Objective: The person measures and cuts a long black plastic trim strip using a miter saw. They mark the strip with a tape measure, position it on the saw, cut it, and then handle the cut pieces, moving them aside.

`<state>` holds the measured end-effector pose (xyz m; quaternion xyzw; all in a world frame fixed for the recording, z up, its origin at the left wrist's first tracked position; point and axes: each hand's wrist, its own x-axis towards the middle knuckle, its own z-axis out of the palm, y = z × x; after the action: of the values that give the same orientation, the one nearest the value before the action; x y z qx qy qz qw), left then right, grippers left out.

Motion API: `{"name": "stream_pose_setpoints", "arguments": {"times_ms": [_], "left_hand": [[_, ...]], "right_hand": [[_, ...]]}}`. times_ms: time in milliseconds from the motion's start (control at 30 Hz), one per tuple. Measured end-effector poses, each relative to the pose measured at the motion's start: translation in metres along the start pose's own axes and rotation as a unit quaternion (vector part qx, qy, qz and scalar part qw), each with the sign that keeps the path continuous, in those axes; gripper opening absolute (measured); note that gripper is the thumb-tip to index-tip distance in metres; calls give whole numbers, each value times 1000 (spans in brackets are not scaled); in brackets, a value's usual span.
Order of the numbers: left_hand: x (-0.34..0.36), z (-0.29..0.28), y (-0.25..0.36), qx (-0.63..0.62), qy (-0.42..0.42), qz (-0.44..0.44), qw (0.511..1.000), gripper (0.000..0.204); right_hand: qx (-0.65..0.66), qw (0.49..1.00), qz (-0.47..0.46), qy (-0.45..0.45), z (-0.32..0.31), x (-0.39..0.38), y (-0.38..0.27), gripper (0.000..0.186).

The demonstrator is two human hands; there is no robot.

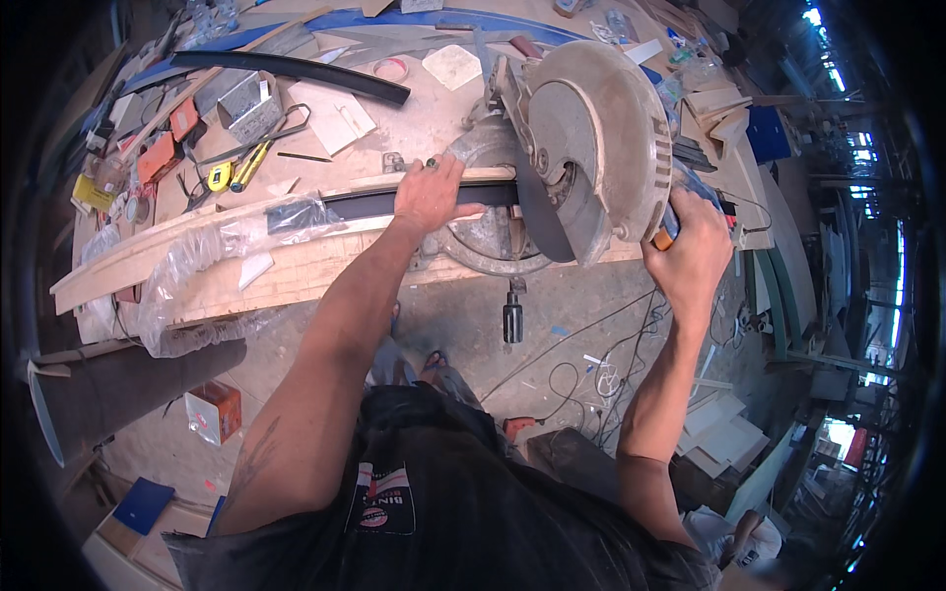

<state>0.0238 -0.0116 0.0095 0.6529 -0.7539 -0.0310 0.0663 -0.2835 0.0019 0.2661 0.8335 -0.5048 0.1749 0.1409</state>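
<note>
To the right, our right hand (693, 246) wraps around the handle (664, 239) of the grey, round-guarded metal mitre saw (626, 108). Left of it, our left hand (431, 194) clasps the long, narrow black strip (367, 203), lying along the pale wooden batten's (493, 174) near side.

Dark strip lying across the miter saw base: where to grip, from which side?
Likely best on the bare stretch beside the left hand, from above and left. The dark strip is long and narrow; its right runs toward the miter saw's head, and clear plastic covers part farther left.
</note>
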Motion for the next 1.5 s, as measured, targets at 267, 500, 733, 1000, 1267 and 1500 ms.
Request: {"name": "stream_pose_setpoints", "arguments": {"times_ms": [267, 500, 733, 1000, 1267, 1500], "left_hand": [[1, 6, -2, -9, 9, 0, 1000, 95], [0, 7, -1, -5, 21, 0, 1000, 94], [-1, 4, -1, -8, 8, 0, 1000, 95], [-1, 6, 0, -5, 19, -8, 1000, 92], [0, 4, 0, -18, 8, -7, 1000, 91], [-2, -2, 1, -12, 19, -3, 1000, 90]], "right_hand": [[-2, 1000, 6, 7, 5, -8, -2, 29], [2, 1000, 5, 18, 8, -12, -3, 31], [-4, 1000, 8, 18, 13, -21, -4, 33], [4, 999, 8, 33, 18, -26, -5, 33], [5, 999, 4, 45, 20, -30, -5, 35], [2, 998, 4, 55, 23, -33, -3, 36]]}}
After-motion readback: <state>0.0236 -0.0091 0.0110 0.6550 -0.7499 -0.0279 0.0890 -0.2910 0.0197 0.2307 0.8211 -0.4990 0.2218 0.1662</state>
